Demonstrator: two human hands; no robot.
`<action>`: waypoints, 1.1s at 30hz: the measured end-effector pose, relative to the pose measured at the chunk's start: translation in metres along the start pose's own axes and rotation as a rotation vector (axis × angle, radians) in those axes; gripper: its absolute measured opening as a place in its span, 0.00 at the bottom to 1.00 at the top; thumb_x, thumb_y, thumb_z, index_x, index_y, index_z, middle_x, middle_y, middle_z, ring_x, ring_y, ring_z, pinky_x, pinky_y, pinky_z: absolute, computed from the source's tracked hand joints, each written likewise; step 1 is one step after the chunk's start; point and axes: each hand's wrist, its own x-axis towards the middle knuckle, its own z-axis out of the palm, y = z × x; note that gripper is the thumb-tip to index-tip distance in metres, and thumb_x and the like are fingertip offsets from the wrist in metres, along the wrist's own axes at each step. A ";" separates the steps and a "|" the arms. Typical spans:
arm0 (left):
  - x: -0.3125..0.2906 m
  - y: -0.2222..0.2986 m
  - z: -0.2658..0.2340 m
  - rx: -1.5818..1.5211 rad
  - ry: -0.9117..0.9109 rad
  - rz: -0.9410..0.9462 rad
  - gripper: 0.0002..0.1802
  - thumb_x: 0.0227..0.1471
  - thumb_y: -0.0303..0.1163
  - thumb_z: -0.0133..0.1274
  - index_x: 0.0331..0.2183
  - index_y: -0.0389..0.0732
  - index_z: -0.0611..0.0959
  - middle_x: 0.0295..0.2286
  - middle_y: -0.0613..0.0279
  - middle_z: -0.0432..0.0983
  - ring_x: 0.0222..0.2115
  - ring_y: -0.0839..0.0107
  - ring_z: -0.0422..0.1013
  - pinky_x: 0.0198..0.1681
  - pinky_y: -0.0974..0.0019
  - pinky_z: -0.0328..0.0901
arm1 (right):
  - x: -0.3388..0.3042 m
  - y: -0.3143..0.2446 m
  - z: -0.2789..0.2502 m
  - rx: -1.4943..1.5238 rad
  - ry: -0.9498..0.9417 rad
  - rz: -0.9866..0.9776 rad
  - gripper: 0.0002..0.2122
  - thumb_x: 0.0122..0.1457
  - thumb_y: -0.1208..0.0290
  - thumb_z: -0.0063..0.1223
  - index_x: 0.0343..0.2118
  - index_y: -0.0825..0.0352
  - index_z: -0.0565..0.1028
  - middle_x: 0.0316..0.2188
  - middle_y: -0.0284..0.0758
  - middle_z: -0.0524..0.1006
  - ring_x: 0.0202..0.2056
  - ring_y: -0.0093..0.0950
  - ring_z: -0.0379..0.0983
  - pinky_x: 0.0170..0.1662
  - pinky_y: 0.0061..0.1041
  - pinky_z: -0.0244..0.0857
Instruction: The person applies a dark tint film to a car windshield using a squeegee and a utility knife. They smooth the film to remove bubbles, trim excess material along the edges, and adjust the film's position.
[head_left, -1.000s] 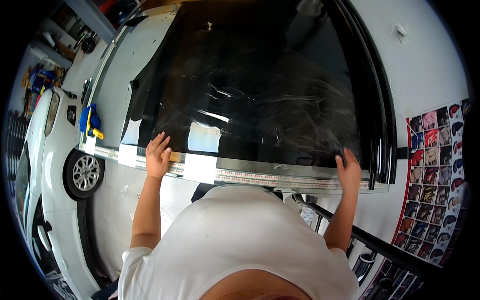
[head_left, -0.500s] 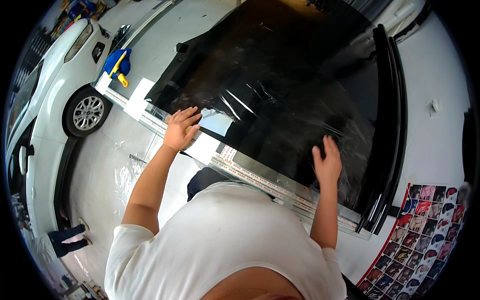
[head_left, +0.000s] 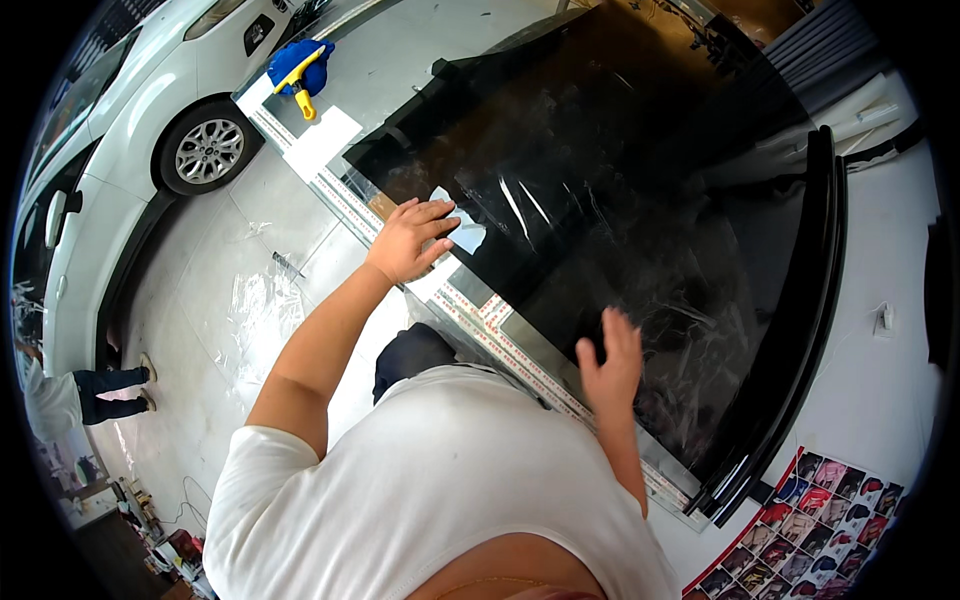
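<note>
A large sheet of dark film, glossy and creased in places, covers much of the glass-topped table. Near the sheet's near left corner, my left hand lies flat with fingers stretched out, beside a small pale blue-white patch. Nothing shows in its grasp. My right hand is above the sheet's near edge, fingers spread and slightly blurred, holding nothing. Whether it touches the film I cannot tell. Strips with red print run along the table's near edge.
A yellow-handled squeegee lies on a blue cloth at the table's far left corner. Long black rails border the right side. A white car stands at left; another person is beyond it. Clear plastic litters the floor.
The whole view has turned, shifting the table and car. My right hand has moved left, closer to my left hand. My left hand stays by the pale patch, less of which shows.
</note>
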 end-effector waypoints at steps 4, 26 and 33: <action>0.007 0.004 -0.004 -0.014 -0.019 0.020 0.20 0.51 0.40 0.47 0.45 0.43 0.78 0.51 0.58 0.67 0.54 0.59 0.60 0.59 0.51 0.49 | 0.094 0.047 0.005 -0.153 0.166 0.098 0.30 0.58 0.53 0.44 0.58 0.69 0.57 0.59 0.52 0.54 0.61 0.47 0.48 0.62 0.44 0.40; -0.005 -0.004 0.002 -0.017 0.243 -0.097 0.28 0.51 0.36 0.48 0.53 0.39 0.66 0.54 0.52 0.60 0.56 0.54 0.56 0.59 0.52 0.48 | 0.098 -0.120 0.107 -0.026 -0.311 -0.472 0.38 0.56 0.47 0.41 0.59 0.75 0.52 0.61 0.52 0.49 0.63 0.46 0.42 0.62 0.50 0.32; -0.011 -0.003 -0.006 -0.136 0.334 -0.075 0.31 0.47 0.30 0.50 0.54 0.36 0.63 0.54 0.49 0.59 0.56 0.51 0.55 0.58 0.51 0.50 | 0.202 -0.058 0.093 -0.122 -0.001 0.032 0.33 0.61 0.50 0.36 0.60 0.74 0.50 0.62 0.48 0.48 0.64 0.42 0.41 0.63 0.46 0.34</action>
